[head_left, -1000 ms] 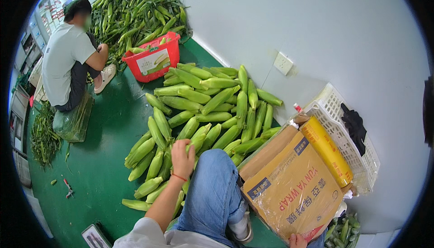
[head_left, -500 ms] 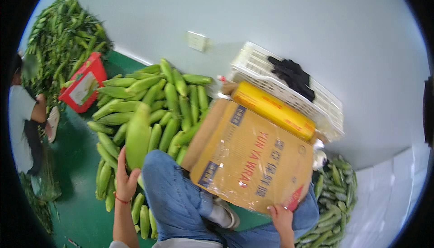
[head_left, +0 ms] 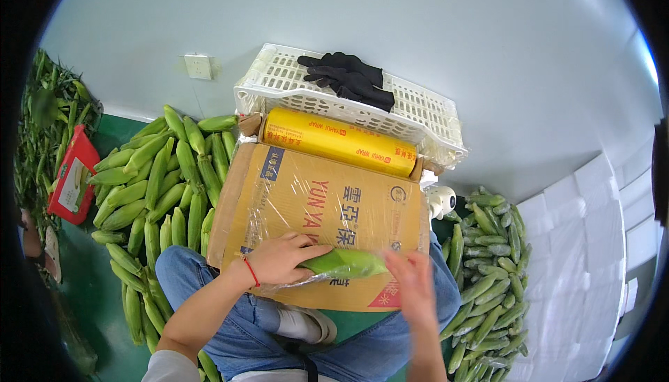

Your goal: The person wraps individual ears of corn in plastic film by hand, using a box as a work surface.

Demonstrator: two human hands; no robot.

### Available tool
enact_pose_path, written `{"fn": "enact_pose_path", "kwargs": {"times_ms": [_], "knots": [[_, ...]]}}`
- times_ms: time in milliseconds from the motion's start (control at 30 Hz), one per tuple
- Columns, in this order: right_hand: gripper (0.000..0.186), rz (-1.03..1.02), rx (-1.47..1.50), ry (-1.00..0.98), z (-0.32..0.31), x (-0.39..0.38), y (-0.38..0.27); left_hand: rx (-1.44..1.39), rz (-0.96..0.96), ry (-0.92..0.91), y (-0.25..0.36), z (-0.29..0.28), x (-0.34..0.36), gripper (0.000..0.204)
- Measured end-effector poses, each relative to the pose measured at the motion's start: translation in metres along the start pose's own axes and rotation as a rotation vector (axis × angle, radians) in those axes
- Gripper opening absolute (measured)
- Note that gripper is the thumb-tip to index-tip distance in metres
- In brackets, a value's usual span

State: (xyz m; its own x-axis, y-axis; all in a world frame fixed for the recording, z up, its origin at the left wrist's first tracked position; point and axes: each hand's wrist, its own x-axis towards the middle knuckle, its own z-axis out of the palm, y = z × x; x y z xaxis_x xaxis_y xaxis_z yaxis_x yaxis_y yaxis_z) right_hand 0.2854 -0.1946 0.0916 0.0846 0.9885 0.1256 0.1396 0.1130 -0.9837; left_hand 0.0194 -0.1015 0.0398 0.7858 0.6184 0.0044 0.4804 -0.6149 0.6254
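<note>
Risk (est.): the thin clear plastic film (head_left: 289, 284) may tear or crease if pulled unevenly, & the long green-husked corn cob (head_left: 345, 263) may roll if the bare L grip (head_left: 287, 259) slackens. Cob pos.: crosswise atop the flat brown cardboard box (head_left: 282, 190), btwn both grips. L grip: curled over cob's L end, holding it. Bare R grip (head_left: 414, 281): at R end, blurred; can't tell if closed.

Grn corn ear (head_left: 345, 263), partly in clear film (head_left: 289, 208), lies crosswise on cardbd box (head_left: 398, 218).
</note>
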Motion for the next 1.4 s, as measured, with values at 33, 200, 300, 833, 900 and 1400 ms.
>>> {"fn": "enact_pose_path", "kwargs": {"times_ms": [33, 200, 300, 833, 900, 1400], "knots": [[0.027, -0.221, -0.506, -0.165, 0.007, 0.012, 0.022, 0.026, 0.005, 0.12, 0.004, -0.001, -0.001, 0.061], [0.038, -0.401, -1.075, -0.104, 0.042, 0.038, 0.062, -0.164, -0.155, 0.851, 0.033, 0.023, -0.048, 0.039], [0.034, -0.408, -1.062, -0.057, 0.049, 0.048, 0.066, 0.259, -0.268, 0.523, 0.012, 0.037, -0.085, 0.023], [0.034, -0.202, -1.028, -0.212, 0.045, 0.06, 0.053, 0.165, -0.189, -0.186, 0.006, -0.012, 0.063, 0.025], [0.037, -0.185, -1.124, -0.265, 0.048, 0.03, 0.034, 0.057, -0.369, -0.289, 0.06, -0.015, 0.021, 0.04], [0.06, -0.395, -1.162, -0.467, 0.054, 0.125, 0.05, 0.548, -0.237, -0.167, -0.055, -0.027, 0.152, 0.059]]}}
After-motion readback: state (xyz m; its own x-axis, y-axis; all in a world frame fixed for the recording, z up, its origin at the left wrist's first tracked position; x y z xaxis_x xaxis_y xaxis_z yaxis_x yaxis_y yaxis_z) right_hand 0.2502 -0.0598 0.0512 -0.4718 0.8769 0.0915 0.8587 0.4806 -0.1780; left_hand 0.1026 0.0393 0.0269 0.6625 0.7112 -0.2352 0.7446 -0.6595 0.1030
